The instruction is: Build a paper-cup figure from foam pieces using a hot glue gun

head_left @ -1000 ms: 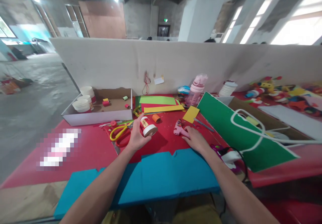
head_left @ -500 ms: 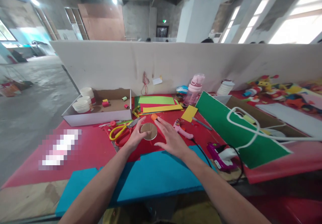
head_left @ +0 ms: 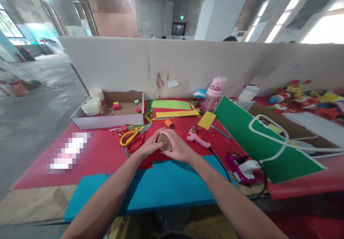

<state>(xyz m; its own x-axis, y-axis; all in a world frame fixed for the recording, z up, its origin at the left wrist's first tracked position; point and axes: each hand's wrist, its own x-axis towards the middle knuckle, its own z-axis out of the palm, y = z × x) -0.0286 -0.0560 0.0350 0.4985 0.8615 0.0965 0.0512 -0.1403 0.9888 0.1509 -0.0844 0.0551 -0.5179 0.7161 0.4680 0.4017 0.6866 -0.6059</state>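
Cup [head_left: 167, 139] between two hands, squarely in front of the person: the fingers of the left hand [head_left: 150, 145] and the right hand [head_left: 181, 147] are clamped around it from opposite sides. I take it that both are used because a round wall turns easily under one hand, and two facing grips keep it from rolling or tipping. The left thumb lies across part of the upturned face, perhaps to steady it. Whether the underside rests on the red-covered bench [head_left: 107, 153] or hangs just above, I cannot tell from here.

Just beyond the fingertips sits an orange roll [head_left: 169, 123]. To the right of the right fingers lies a pink glue gun [head_left: 200, 139], its handle slanting toward the person, which seems to leave it in easy reach. Scissors [head_left: 129, 138] lie to the left of the left fingers, near but out of their way. Closer to the body than the fingers, a blue board [head_left: 172, 187] spreads beneath the forearms, probably to cover the edge.

Seen between the fingers, the cup shows a round, dull brown face with a thin pale rim; its wall is mostly hidden.
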